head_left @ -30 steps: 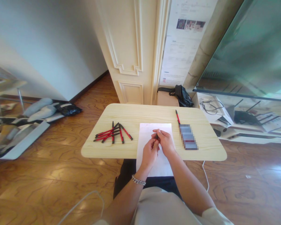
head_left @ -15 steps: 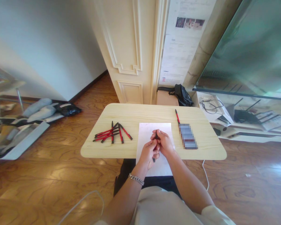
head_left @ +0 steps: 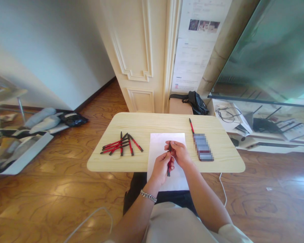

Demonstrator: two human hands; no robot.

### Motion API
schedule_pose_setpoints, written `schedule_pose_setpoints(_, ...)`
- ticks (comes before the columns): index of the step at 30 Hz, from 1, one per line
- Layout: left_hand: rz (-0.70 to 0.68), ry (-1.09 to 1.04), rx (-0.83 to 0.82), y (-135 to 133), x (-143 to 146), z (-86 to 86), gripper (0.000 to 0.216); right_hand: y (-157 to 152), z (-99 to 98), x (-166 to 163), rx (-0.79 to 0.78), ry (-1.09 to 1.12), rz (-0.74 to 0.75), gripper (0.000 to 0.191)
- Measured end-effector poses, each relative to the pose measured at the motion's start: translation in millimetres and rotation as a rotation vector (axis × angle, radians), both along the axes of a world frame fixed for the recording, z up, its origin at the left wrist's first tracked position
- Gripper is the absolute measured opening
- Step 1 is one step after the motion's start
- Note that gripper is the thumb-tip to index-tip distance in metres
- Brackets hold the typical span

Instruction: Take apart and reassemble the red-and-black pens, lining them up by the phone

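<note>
A red and black pen (head_left: 169, 166) points away from me over a white sheet of paper (head_left: 155, 143). My left hand (head_left: 162, 166) is closed around its red barrel, with the black end sticking out toward me. Fingers of my right hand (head_left: 180, 153) pinch the black far end of the same pen. Both hands are close together above the paper. Several similar pens (head_left: 116, 145) lie crossed in a loose pile on the left of the table. Another pen (head_left: 191, 125) lies alone on the right, just beyond a blurred-out phone-like object (head_left: 203, 148).
The light wooden table (head_left: 134, 123) has rounded corners. Behind it stand a cream panelled door (head_left: 139, 67) and a black bag (head_left: 196, 103) on a box. A white cable (head_left: 223, 190) hangs below the right edge. At left, a white drawer-like tray (head_left: 38, 150) sits on the floor.
The held pen has turned slightly, and more of its red barrel and near end shows below my left hand. Both hands stay over the paper.
</note>
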State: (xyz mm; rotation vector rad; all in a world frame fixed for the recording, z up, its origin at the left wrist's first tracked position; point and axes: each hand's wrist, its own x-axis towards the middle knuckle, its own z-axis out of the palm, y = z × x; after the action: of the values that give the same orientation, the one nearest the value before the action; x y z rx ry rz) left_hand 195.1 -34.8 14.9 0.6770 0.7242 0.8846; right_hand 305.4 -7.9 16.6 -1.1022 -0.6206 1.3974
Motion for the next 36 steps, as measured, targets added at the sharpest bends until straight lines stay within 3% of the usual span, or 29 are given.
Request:
schedule_pose_setpoints(6,0.019,0.019,0.019,1.2,-1.7,0.3,0.029,-0.2,2.2,-2.1,0.038,-0.125,-0.077,0.034)
schedule_pose_setpoints(12,0.02,0.007,0.001,0.8,-0.4,-0.9,0.031,-1.2,0.2,0.5,-0.024,-0.055,0.015,0.04)
schedule_pose_setpoints(18,0.028,0.018,0.001,0.9,-0.6,-2.1,0.031,0.3,0.6,-0.9,0.014,-0.148,-0.066,0.036)
schedule_pose_setpoints(23,0.03,0.01,-0.004,0.6,-1.3,-3.4,0.031,-0.6,-1.2,0.0,0.001,-0.13,0.02,0.041)
schedule_pose_setpoints(30,0.032,0.016,0.018,2.0,-0.9,-3.0,0.031,0.6,-2.7,-0.9,0.019,-0.191,-0.035,0.036)
schedule_pose_setpoints(36,0.028,0.04,0.009,2.0,-1.5,-0.3,0.033,0.2,0.7,1.3,-0.02,-0.137,0.043,0.044)
